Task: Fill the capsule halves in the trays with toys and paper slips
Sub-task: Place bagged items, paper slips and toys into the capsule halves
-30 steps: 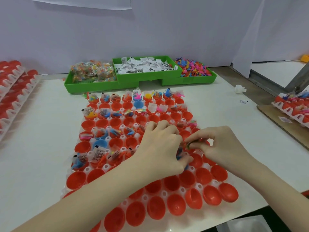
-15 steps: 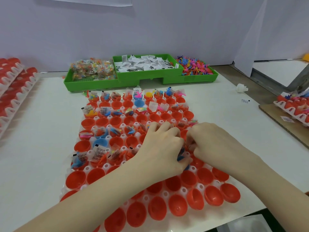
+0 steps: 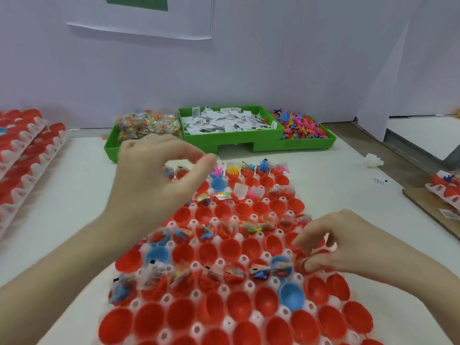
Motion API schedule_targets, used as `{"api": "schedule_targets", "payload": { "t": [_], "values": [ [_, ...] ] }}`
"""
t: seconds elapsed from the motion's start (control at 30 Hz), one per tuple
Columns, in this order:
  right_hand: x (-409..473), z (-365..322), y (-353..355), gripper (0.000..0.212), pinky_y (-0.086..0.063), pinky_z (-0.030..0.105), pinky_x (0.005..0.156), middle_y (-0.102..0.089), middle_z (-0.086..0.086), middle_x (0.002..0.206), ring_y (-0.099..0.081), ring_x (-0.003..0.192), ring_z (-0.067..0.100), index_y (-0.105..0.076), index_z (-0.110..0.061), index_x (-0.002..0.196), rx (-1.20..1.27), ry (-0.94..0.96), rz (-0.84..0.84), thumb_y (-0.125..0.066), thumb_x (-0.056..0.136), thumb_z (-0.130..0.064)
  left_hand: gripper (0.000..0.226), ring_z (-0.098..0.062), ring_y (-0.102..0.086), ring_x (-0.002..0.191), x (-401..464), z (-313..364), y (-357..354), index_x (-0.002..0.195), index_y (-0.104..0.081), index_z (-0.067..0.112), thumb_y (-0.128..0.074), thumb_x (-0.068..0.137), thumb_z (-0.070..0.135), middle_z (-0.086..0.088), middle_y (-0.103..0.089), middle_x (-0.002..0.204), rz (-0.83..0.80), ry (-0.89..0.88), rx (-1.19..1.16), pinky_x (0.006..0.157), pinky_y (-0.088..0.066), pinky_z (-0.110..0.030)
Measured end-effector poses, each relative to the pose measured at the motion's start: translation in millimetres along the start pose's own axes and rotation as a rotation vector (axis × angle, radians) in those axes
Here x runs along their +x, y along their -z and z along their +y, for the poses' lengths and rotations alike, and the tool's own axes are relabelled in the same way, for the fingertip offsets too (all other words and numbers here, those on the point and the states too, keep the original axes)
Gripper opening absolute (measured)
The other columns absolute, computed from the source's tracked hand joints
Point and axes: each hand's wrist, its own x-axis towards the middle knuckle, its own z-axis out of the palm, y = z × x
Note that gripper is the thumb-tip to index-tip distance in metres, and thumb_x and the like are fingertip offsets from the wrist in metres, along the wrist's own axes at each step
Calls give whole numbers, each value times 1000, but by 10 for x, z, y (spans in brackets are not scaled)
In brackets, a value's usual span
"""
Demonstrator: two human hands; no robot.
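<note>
A white tray (image 3: 256, 318) of red capsule halves (image 3: 229, 247) and a few blue ones (image 3: 291, 296) lies in front of me. Several halves in the far and middle rows hold small toys and slips; the near rows hold nothing. My left hand (image 3: 154, 175) hovers blurred above the tray's far left, thumb and forefinger nearly meeting, with nothing visible in it. My right hand (image 3: 331, 245) is low over the tray's right side, its curled fingertips pinching what looks like a small clear toy packet (image 3: 329, 241) at a capsule half.
Green bins (image 3: 236, 139) at the back hold bagged toys (image 3: 146, 125), paper slips (image 3: 226, 122) and loose coloured toys (image 3: 298, 125). Stacked trays of red capsules (image 3: 22, 150) stand at the left. At the right, another tray (image 3: 445, 192) sits on cardboard; a white scrap (image 3: 373, 160) lies nearby.
My left hand has left the right hand and risen toward the far left of the tray. My right hand stays low at the tray's right side. The camera has tilted up.
</note>
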Motion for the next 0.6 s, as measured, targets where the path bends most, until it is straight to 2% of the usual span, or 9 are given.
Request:
{"api": "schedule_targets", "payload": {
  "t": [0.07, 0.1, 0.17, 0.27, 0.33, 0.4, 0.47, 0.5, 0.6],
  "values": [
    [53, 5, 132, 24, -42, 8, 68, -65, -31, 80, -56, 83, -12, -68, -48, 75, 58, 29, -26, -82, 56, -39, 15, 15, -53, 70, 184, -354, 119, 73, -64, 30, -63, 78, 44, 22, -58, 73, 65, 147, 22, 78, -37, -4],
    [111, 12, 213, 25, -42, 8, 66, -66, -29, 81, -57, 82, -11, -69, -48, 75, 80, 39, -33, -82, 56, -39, 16, 18, -51, 66, 270, -564, 153, 76, -67, 23, -65, 81, 38, 18, -59, 71, 89, 235, 42, 67, -32, 3],
    [302, 38, 377, 18, -42, 7, 58, -69, -20, 74, -61, 72, -7, -72, -42, 72, 130, 40, 12, -83, 59, -35, 20, 9, -53, 64, 418, -1008, 189, 84, -70, 11, -62, 86, 29, 5, -63, 71, 99, 405, 96, 59, -33, -1],
    [818, 210, 617, 8, -39, 5, 52, -70, -8, 64, -61, 60, -3, -72, -28, 63, 240, -14, 306, -79, 68, -26, 29, -17, -54, 81, 587, -1558, 189, 96, -70, 10, -57, 89, 35, -8, -65, 89, 2, 571, 168, 70, -39, -28],
    [1276, 440, 738, 11, -42, 18, 65, -71, 0, 72, -60, 66, 7, -71, -14, 69, 256, -123, 575, -72, 78, -21, 33, -21, -52, 86, 694, -1785, 136, 104, -68, 10, -52, 91, 36, -8, -65, 94, -103, 596, 191, 72, -36, -31],
    [1712, 629, 821, 15, -40, 26, 78, -69, 10, 95, -59, 87, 18, -70, -7, 88, 165, -259, 704, -63, 85, -19, 38, -24, -53, 81, 784, -1924, 49, 105, -67, 8, -47, 94, 38, -6, -64, 87, -199, 581, 273, 65, -34, -30],
    [2063, 767, 866, 26, -40, 32, 86, -65, 16, 111, -57, 103, 28, -66, -1, 104, 69, -339, 629, -56, 90, -20, 44, -30, -56, 86, 866, -2013, -47, 110, -65, 13, -40, 94, 45, -9, -65, 86, -277, 575, 402, 68, -39, -32],
    [2200, 822, 883, 30, -41, 34, 88, -63, 19, 114, -56, 106, 31, -64, 2, 108, 29, -364, 571, -54, 92, -22, 47, -31, -57, 97, 896, -2056, -93, 117, -62, 17, -36, 94, 49, -11, -67, 98, -321, 579, 481, 78, -41, -34],
    [2459, 956, 905, 39, -43, 36, 91, -59, 19, 121, -53, 110, 32, -58, 2, 117, -46, -456, 408, -54, 92, -26, 61, -23, -52, 115, 933, -2166, -237, 131, -49, 25, -23, 90, 62, -4, -67, 111, -454, 566, 697, 98, -29, -34]
  ]
}}
